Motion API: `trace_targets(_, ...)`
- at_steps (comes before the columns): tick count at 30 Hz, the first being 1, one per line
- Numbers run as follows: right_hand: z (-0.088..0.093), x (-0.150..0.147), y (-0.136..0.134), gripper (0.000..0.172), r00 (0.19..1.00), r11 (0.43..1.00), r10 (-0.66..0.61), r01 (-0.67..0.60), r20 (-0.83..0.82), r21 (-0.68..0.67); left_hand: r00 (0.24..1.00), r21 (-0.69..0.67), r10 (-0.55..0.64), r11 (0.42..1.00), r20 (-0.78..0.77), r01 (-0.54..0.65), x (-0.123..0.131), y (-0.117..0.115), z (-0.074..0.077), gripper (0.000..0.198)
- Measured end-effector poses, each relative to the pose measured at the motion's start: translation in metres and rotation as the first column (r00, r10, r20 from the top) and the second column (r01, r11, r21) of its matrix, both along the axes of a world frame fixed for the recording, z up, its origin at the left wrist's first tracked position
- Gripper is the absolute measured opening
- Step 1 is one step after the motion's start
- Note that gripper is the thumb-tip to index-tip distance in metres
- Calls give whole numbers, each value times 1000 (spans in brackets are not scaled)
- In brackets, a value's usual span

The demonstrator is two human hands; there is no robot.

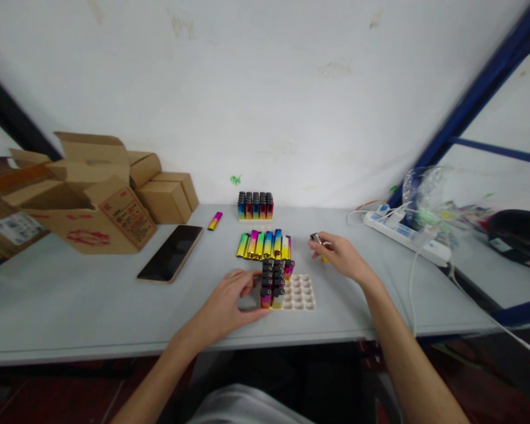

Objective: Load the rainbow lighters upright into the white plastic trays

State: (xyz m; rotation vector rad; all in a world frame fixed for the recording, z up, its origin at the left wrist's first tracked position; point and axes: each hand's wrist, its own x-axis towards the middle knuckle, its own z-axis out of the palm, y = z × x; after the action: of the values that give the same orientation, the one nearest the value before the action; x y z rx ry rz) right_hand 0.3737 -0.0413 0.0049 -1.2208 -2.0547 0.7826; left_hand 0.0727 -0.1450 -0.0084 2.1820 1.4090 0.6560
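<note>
In your head view, your right hand (342, 256) pinches one lighter (315, 238) between thumb and fingers. It is behind and to the right of the tray (302, 294), not touching it. Your left hand (229, 306) is curled around the tray's left end, beside the standing lighters (274, 280). I think it works best to hold the tray still and keep the lighter straight up.

1. lying lighters (264, 244): glossy, metallic rainbow bodies.
2. held lighter (317, 238): shiny metal top.
3. tray (301, 292): matt cream plastic.
4. boxes (92, 200): matt brown cardboard.
5. phone (171, 252): glossy dark glass.
6. table (70, 294): smooth, matt grey.
7. bag (424, 188): clear, shiny plastic.
</note>
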Motion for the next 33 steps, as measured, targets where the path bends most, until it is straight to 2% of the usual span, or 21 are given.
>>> trace_targets(2, 7, -6, -5, 34, 987, 997, 21, -32, -158, -66, 1000, -8, -3, 1000, 7, 3, 0, 0, 0, 38)
trace_targets(5, 16, -18, -13, 40, 967, 995, -71, 52, -246, -83, 1000, -10, -1, 1000, 7, 1, -1, 1, -1, 36)
trace_targets(10, 24, -29, -20, 56, 950, 961, -251, 268, -186, 68, 1000, -1, 5, 1000, 18, -5, -2, 1, -2, 34)
trace_targets(14, 24, -33, -23, 56, 937, 925, -306, 334, -165, 181, 1000, -12, 13, 1000, 12, -12, -2, 1, -3, 33)
trace_targets(20, 16, -35, -22, 43, 959, 944, -247, 270, -137, 190, 1000, -9, -1, 1000, 5, 1, -3, 2, -4, 33)
trace_targets(26, 21, -36, -24, 49, 975, 959, -194, 211, -105, 188, 1000, 7, 1, 1000, 11, -2, -3, 2, -6, 35)
trace_targets(30, 29, -29, -29, 33, 996, 996, -15, 22, -93, 82, 1000, 34, -3, 999, 4, 3, -2, 1, -4, 40)
trace_targets(33, 36, -23, -31, 27, 983, 983, 166, -159, -76, 89, 1000, 36, -5, 999, 1, 5, -1, 0, -1, 39)
